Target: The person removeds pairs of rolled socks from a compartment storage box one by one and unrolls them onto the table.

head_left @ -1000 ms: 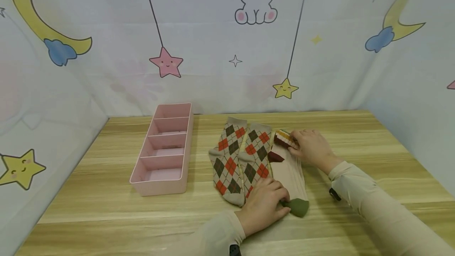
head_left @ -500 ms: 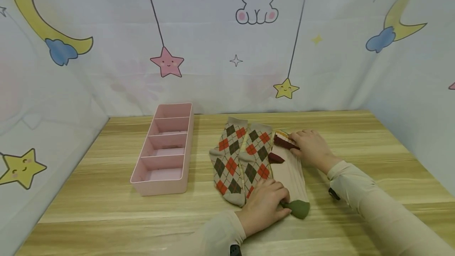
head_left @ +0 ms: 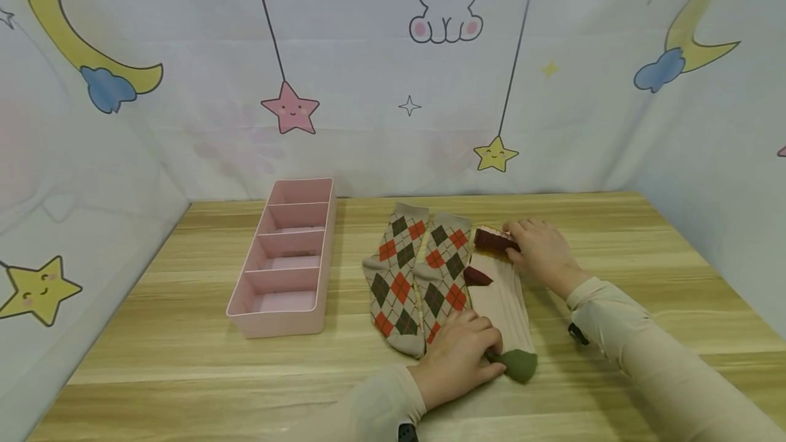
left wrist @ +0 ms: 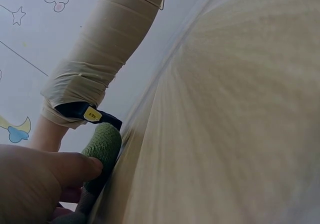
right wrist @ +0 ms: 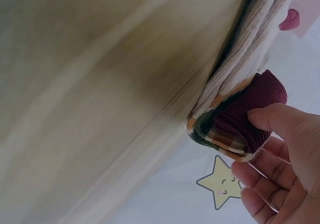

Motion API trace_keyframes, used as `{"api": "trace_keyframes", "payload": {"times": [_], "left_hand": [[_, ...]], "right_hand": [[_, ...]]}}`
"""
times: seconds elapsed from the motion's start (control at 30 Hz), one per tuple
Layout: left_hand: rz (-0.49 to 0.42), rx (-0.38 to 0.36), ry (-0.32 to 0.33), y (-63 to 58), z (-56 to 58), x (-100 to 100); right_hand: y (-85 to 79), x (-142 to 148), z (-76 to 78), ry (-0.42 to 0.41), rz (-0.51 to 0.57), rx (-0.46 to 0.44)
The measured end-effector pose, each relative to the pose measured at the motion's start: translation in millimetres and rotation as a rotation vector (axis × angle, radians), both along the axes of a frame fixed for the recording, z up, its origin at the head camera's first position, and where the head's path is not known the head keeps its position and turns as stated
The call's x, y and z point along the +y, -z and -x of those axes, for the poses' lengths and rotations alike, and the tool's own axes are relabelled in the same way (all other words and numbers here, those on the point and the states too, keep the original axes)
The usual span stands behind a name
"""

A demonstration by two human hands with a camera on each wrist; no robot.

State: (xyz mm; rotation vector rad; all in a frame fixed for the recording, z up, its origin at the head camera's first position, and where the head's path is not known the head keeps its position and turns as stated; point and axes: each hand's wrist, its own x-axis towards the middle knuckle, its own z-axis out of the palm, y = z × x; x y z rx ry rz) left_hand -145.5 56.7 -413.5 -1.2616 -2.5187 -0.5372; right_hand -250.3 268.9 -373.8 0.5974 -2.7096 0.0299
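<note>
Cream ribbed sock [head_left: 500,302], apparently in stacked layers, lies lengthwise on the table with a dark green toe [head_left: 518,365] nearest the person. My right hand [head_left: 543,254] pinches its far end, where the burgundy cuff [right wrist: 245,109] is folded over, with striped edges showing in the right wrist view. At the toe end, my left hand [head_left: 457,359] holds the sock, its thumb pressing the green toe in the left wrist view. That hand also covers part of an argyle sock [head_left: 442,264]. A second argyle sock [head_left: 399,278] lies flat to the left.
A pink box [head_left: 279,325] with several compartments stands to the left of the socks. The wooden table [head_left: 153,374] ends at a printed cloth backdrop [head_left: 368,155], with cloth at both sides too.
My right hand has folded the cuff further toward the toe: its striped edge turned under and the burgundy band now shows as a roll. My left hand stays at the toe.
</note>
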Motion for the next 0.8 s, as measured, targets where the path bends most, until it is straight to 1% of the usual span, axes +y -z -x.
{"api": "trace_keyframes", "payload": {"times": [0.17,0.4,0.8], "left_hand": [[0.001,-0.009,0.016,-1.3,-0.4,-0.7],[-0.009,-0.011,0.048,-3.1,-1.1,-2.0],[-0.003,-0.024,0.050,-3.1,-1.4,-1.8]], "right_hand": [[-2.5,0.8,0.7,0.004,0.003,0.019],[-6.8,-0.1,2.5,0.026,-0.009,-0.014],[-3.4,0.1,18.6,0.064,0.006,-0.007]]}}
